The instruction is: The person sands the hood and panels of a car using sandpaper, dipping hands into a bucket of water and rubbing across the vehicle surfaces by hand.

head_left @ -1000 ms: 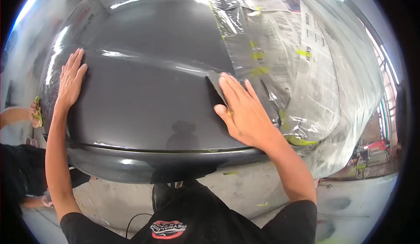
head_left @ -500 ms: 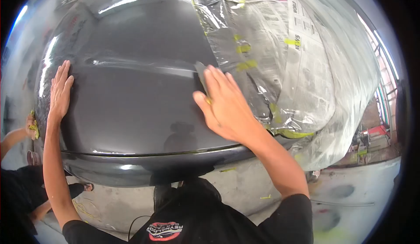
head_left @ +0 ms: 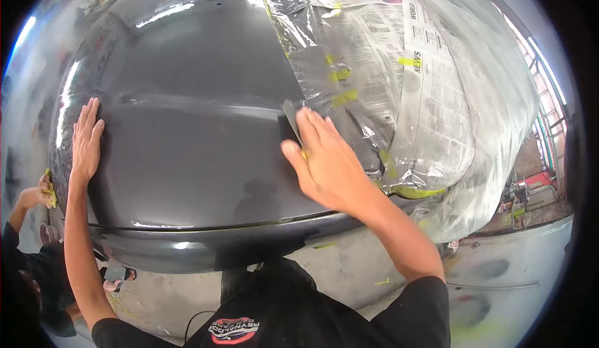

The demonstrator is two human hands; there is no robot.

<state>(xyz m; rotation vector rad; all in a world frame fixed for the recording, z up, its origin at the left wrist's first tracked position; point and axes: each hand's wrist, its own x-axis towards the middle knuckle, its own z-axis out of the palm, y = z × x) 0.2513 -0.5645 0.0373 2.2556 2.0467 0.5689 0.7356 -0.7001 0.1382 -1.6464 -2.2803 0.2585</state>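
Note:
A dark grey, glossy car panel (head_left: 193,161) fills the middle of the view, probably a bonnet. My left hand (head_left: 86,142) lies flat on its left side, fingers stretched out, holding nothing. Near the panel's right side, my right hand (head_left: 324,161) is laid over a thin grey sheet (head_left: 289,115) that looks like sandpaper. The sheet's edge sticks out past my fingers, and a small yellow bit shows by the thumb. Most of it is hidden under the palm. Plastic and newspaper masking (head_left: 368,55) covers the area right beside this hand.
A co-worker's hand (head_left: 45,191) holds a yellow cloth (head_left: 52,189) against the car's left side. Cloudy plastic sheeting (head_left: 499,111) drapes the far right. Below the panel runs the car's front edge (head_left: 187,248), above a concrete floor (head_left: 168,285).
My right hand has slid slightly down and right along the panel with the grey sheet. My left hand stays flat and appears slightly lower. The view has shifted a little, and the co-worker leans differently.

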